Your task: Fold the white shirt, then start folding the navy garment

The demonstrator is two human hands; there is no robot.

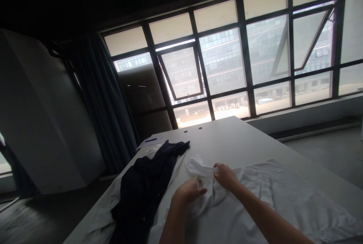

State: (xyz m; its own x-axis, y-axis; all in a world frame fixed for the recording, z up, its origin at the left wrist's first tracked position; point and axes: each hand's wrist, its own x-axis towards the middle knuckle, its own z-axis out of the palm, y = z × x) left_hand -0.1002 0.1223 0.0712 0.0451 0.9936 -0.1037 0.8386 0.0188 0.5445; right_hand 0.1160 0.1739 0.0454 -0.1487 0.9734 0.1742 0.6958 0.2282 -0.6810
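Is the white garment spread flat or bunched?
Both: the white garment lies spread rightward, but bunches where the left hand and right hand grip it.

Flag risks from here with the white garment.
The right hand pinches the white garment with the left hand on it, so pulling might drag the dark garment lying close beside it. Its loose side spreads towards the edge of the table and could perhaps slip over.
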